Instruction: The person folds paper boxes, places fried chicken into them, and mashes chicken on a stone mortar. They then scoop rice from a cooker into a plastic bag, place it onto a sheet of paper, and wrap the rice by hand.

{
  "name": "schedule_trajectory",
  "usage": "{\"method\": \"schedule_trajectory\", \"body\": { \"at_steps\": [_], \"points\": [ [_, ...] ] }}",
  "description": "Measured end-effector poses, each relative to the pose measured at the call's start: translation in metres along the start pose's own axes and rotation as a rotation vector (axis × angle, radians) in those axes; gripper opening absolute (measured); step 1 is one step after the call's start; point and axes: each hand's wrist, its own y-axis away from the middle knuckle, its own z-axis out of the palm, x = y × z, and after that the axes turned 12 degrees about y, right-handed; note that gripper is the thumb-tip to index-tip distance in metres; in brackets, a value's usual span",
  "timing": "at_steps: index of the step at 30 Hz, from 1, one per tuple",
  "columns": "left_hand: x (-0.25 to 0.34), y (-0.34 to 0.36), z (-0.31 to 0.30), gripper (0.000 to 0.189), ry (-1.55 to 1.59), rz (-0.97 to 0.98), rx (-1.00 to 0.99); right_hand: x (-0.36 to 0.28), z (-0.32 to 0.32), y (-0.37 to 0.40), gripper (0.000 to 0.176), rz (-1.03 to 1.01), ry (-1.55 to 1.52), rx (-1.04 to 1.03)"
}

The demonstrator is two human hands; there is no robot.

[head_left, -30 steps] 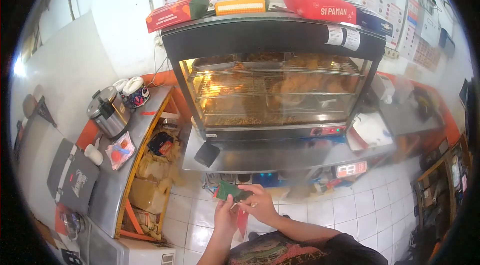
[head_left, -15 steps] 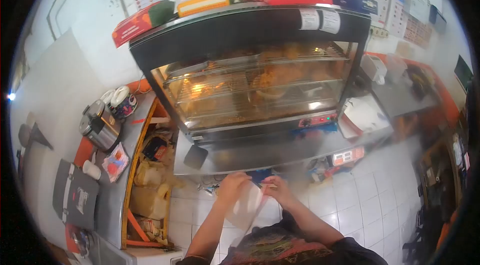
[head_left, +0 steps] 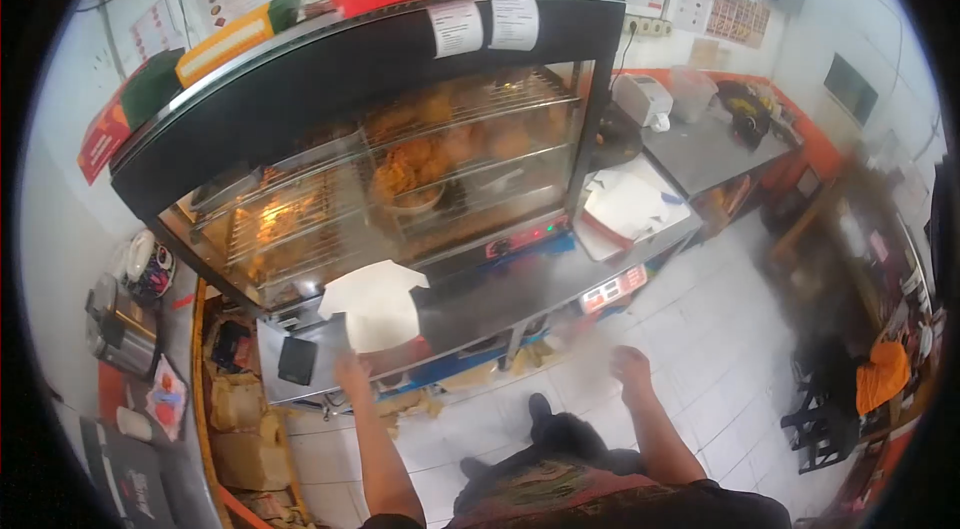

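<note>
An open white cardboard food box (head_left: pixel 376 307) with spread flaps stands at the front edge of the metal counter (head_left: pixel 465 301), before the glass-fronted warming cabinet. My left hand (head_left: pixel 352 371) is at the box's lower left corner, its fingers closed on the edge. Away to the right, above the tiled floor, hangs my right hand (head_left: pixel 630 369). Its fingers are curled in, slightly blurred, with nothing visible in them. Fried food (head_left: pixel 410 174) sits on the wire shelves of the warming cabinet (head_left: pixel 340 84), part of it in a bowl.
Left of the box lies a small black object (head_left: pixel 297 360). More white cardboard (head_left: pixel 625 204) rests on a tray at the counter's right end. A red digital display (head_left: pixel 614 290) sits below the counter edge. A black chair (head_left: pixel 815 424) stands at the right.
The folded cardboard that both hands held is now an open box at the counter. My right hand has let go and moved right. The view has turned to the right.
</note>
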Motion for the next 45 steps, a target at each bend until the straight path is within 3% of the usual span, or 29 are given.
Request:
{"method": "schedule_trajectory", "body": {
  "at_steps": [2, 4, 7, 10, 13, 14, 16, 17, 18, 19, 22, 25, 27, 29, 31, 33, 35, 36, 38, 41, 44, 45],
  "points": [
    [0.014, 0.053, 0.022, 0.046, -0.104, 0.21, 0.134, -0.013, -0.016, -0.052, 0.028, 0.031, -0.014, 0.034],
    [-0.017, 0.08, 0.028, 0.039, -0.385, 0.514, 0.313, -0.041, -0.018, -0.12, 0.034, -0.009, 0.078, 0.145],
    [-0.042, 0.165, 0.081, 0.026, -0.39, 0.506, 0.125, -0.084, -0.018, -0.248, 0.039, -0.171, 0.245, 0.282],
    [-0.072, 0.236, 0.157, 0.019, -0.472, 0.578, -0.188, -0.104, -0.004, -0.339, 0.037, -0.139, 0.337, 0.218],
    [-0.048, 0.306, 0.24, 0.02, -0.492, 0.398, -0.588, -0.03, -0.005, -0.461, 0.04, -0.689, 0.991, 0.173],
    [-0.043, 0.317, 0.26, 0.022, -0.533, 0.302, -0.71, -0.069, -0.006, -0.411, 0.03, -0.773, 1.333, 0.267],
    [-0.038, 0.332, 0.293, 0.028, -0.549, 0.415, -0.906, -0.036, -0.004, -0.436, 0.017, -0.665, 1.07, 0.471],
    [-0.034, 0.34, 0.309, 0.03, -0.56, 0.469, -1.003, -0.032, -0.009, -0.414, 0.013, -0.598, 0.662, 0.378],
    [-0.019, 0.351, 0.33, 0.033, -0.58, 0.644, -1.07, -0.041, -0.018, -0.372, 0.013, -0.582, 0.462, 0.291],
    [-0.003, 0.363, 0.353, 0.035, -0.6, 0.818, -1.135, -0.05, -0.026, -0.323, 0.015, -0.581, 0.33, 0.207],
    [0.026, 0.397, 0.412, 0.036, -0.517, 1.094, -1.262, -0.089, -0.047, -0.175, 0.025, -0.519, 0.044, -0.058],
    [0.013, 0.409, 0.429, 0.037, -0.961, 0.644, -1.331, -0.12, -0.059, -0.109, 0.029, -0.31, -0.279, -0.268],
    [-0.002, 0.4, 0.423, 0.038, -0.815, 0.339, -1.254, -0.148, -0.068, -0.104, 0.029, -0.197, -0.492, -0.424],
    [0.012, 0.389, 0.41, 0.036, -0.714, 0.084, -1.25, -0.159, -0.086, -0.111, 0.029, -0.536, -0.162, -0.395],
    [0.003, 0.371, 0.38, 0.038, -0.487, -0.21, -1.252, -0.183, -0.09, -0.111, 0.03, -0.625, 0.016, -0.338],
    [-0.004, 0.368, 0.354, 0.038, -0.316, -0.467, -1.192, -0.164, -0.084, -0.13, 0.029, -0.734, 0.305, -0.283],
    [0.0, 0.377, 0.338, 0.037, -0.211, -0.694, -1.086, -0.158, -0.07, -0.14, 0.028, -0.749, 0.354, -0.365],
    [0.004, 0.382, 0.335, 0.038, -0.239, -0.69, -1.055, -0.155, -0.063, -0.146, 0.028, -0.756, 0.377, -0.406],
    [0.015, 0.39, 0.332, 0.038, -0.303, -0.679, -0.999, -0.175, -0.045, -0.139, 0.029, -0.963, 0.443, -0.435],
    [0.019, 0.39, 0.327, 0.038, -0.361, -0.538, -1.022, -0.2, -0.038, -0.111, 0.027, -1.083, 0.569, -0.399],
    [0.033, 0.4, 0.328, 0.036, -0.385, -0.476, -0.973, -0.188, -0.031, -0.106, 0.025, -1.071, 0.697, -0.452],
    [0.017, 0.392, 0.317, 0.033, -0.332, -0.464, -0.979, -0.186, -0.033, -0.107, 0.02, -1.129, 0.694, -0.562]
  ]
}}
